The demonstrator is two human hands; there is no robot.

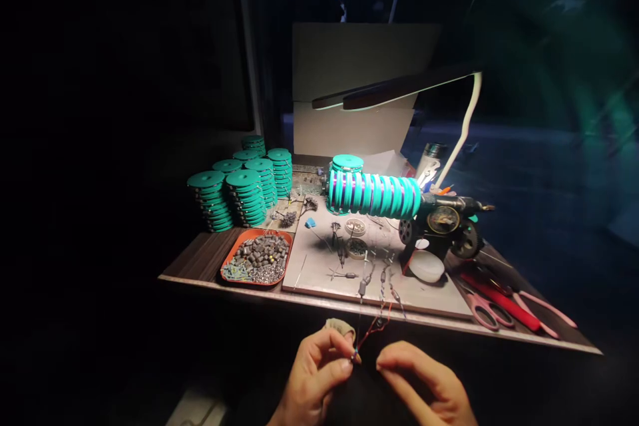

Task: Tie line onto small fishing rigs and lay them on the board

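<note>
My left hand [317,376] pinches a thin reddish wire [372,331] at a small beaded end, in front of the table's near edge. A pale cover sits on one of its fingertips. My right hand [424,383] is just to the right, fingers curled with thumb and forefinger pressed together; what they hold is too thin to make out. The wire runs up toward several small rigs [372,273] with beads and weights lying on a grey work mat [319,266].
An orange tray [227,259] holds several small dark weights. Stacks of teal spools [239,190] stand at the back left. A row of teal spools [374,193] sits on a winding machine [444,226]. Pink scissors [492,313], a red tool, a desk lamp [399,90].
</note>
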